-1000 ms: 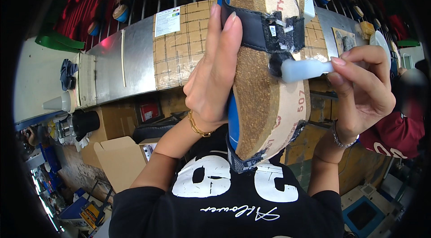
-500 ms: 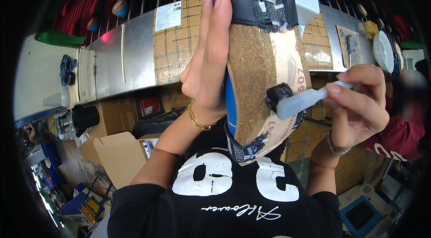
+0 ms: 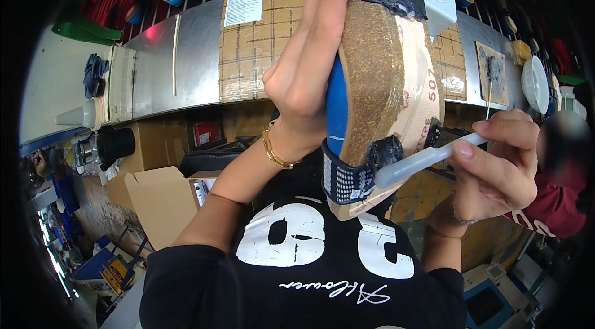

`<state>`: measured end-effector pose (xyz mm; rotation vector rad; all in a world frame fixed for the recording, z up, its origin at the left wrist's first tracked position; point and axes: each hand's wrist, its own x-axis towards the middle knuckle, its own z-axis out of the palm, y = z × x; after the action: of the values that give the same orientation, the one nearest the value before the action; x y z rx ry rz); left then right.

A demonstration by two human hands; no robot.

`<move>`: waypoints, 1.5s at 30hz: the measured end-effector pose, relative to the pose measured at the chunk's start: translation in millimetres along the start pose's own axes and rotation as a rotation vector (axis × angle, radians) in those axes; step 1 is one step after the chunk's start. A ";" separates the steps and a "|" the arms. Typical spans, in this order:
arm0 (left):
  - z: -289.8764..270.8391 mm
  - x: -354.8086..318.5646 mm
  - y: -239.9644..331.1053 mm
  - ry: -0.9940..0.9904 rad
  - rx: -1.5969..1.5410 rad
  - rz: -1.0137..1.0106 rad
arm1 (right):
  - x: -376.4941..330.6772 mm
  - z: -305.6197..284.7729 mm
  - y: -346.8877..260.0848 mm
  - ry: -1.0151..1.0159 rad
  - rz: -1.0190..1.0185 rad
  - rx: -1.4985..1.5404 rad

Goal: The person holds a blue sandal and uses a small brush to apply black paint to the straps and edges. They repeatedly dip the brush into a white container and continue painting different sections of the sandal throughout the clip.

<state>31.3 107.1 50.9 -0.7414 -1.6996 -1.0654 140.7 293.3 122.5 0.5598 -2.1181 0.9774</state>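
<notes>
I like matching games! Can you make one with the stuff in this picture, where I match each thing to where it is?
Things:
1. shoe sole
2. brush
3. gold bracelet
4. open cardboard box

Places:
A. on the left wrist
B. lower left, beneath the metal bench
C. pinched in the right hand
D. held up by the left hand

Pairs: 1-D, 2-C, 3-A, 4-B
</notes>
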 end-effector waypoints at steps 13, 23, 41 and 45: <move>-12.4 2.6 12.7 -0.173 0.050 -0.054 | 44.0 -19.3 21.7 -0.384 0.068 0.223; -4.1 -6.6 9.7 -0.087 -0.071 -0.314 | 43.1 16.9 43.2 0.018 0.158 0.073; -4.7 0.6 -7.1 -0.070 0.152 -0.216 | 8.3 18.5 -12.2 0.020 0.265 0.006; -5.4 0.8 -6.6 -0.069 0.195 -0.189 | 12.2 18.3 -12.1 0.046 0.188 -0.076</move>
<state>27.6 99.4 50.4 -0.5058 -1.9308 -0.9930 132.7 270.5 129.3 0.3014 -2.1859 0.9975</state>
